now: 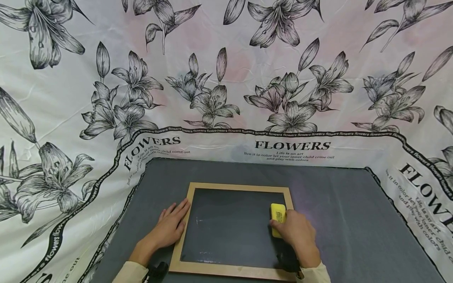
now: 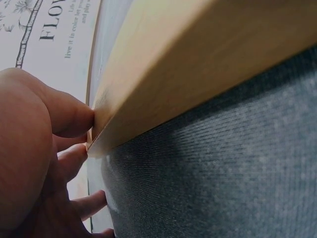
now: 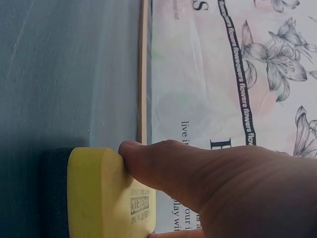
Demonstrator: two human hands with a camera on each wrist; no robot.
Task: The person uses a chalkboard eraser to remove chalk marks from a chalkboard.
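A small chalkboard [image 1: 230, 228] with a light wooden frame [image 1: 244, 187] lies flat. My left hand [image 1: 170, 225] rests at its left side, fingers extended, with the fingertips against the frame's outer edge. In the left wrist view, the thumb [image 2: 69, 114] touches the wooden side [image 2: 163, 84]. Near the board's right side, my right hand [image 1: 299, 232] grips a yellow board eraser [image 1: 278, 214] marked "MAGNETIC". The right wrist view shows its dark felt side [image 3: 53, 193] against the board surface and my thumb [image 3: 153, 158] on the yellow body. Faint pale marks [image 1: 205, 257] show near the board's lower edge.
Under the board is a dark grey cloth [image 1: 347, 220], bordered by white fabric printed with lilies and the word "FLOWERS" [image 1: 293, 146]. Dark wrist straps [image 1: 288, 257] sit by the cream sleeves [image 1: 315, 274].
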